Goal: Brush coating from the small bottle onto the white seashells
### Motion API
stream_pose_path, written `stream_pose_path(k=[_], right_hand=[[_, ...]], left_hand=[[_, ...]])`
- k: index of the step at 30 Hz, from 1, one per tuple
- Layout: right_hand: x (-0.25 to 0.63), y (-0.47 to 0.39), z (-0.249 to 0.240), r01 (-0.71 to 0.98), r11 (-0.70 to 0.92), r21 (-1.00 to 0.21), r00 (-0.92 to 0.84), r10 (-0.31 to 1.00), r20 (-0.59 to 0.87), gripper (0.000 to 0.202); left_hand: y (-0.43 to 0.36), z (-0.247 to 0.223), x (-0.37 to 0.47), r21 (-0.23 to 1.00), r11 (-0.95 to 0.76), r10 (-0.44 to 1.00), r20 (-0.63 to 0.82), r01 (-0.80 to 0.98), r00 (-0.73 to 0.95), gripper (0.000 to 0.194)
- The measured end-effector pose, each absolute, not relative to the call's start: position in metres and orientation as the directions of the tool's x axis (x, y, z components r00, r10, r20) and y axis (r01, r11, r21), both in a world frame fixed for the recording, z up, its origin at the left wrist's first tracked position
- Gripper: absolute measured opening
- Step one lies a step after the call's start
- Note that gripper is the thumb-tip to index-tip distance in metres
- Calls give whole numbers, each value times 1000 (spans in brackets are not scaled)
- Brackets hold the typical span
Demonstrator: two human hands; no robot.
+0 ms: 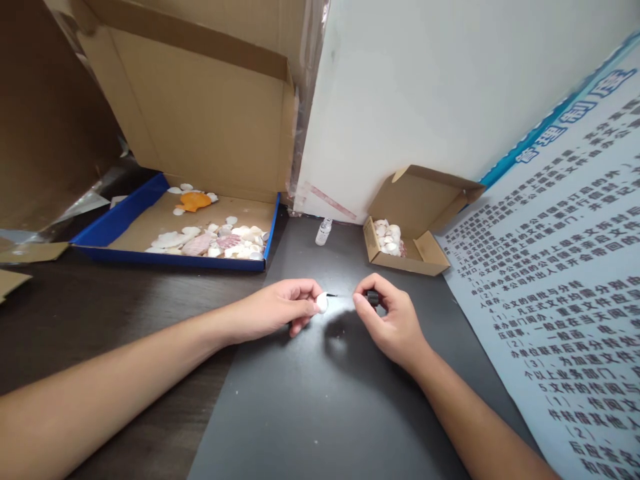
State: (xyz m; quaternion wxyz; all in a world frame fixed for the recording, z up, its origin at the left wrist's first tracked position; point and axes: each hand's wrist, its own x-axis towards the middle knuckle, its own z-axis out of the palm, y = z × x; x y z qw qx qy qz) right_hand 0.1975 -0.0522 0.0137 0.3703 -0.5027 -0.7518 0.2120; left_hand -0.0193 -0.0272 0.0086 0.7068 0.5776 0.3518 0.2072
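Between the thumb and fingers of my left hand (294, 305) is a small white seashell (323, 303). My right hand (393, 320) pinches a black-capped applicator brush (371, 297). Its thin stem points left, and the dark tip is at the shell's upper edge; whether it touches I cannot tell. Both hands are above the dark grey mat (300, 407). Beyond them a small clear bottle (323, 232) with a printed label stands on the mat, without a visible cap.
At the back left, an open blue-edged cardboard box (170, 257) holds several shells (227, 240) and an orange piece (194, 201). A smaller open cardboard box (415, 265) with white shells (388, 237) stands back right. A printed sheet (555, 287) borders the right side.
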Motion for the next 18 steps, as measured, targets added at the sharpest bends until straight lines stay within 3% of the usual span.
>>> stream_pose_path(k=[18], right_hand=[[197, -55, 18, 606, 433, -668, -197, 895, 401, 13]], left_hand=[[-27, 4, -20, 973, 207, 692, -222, 106, 687, 18]])
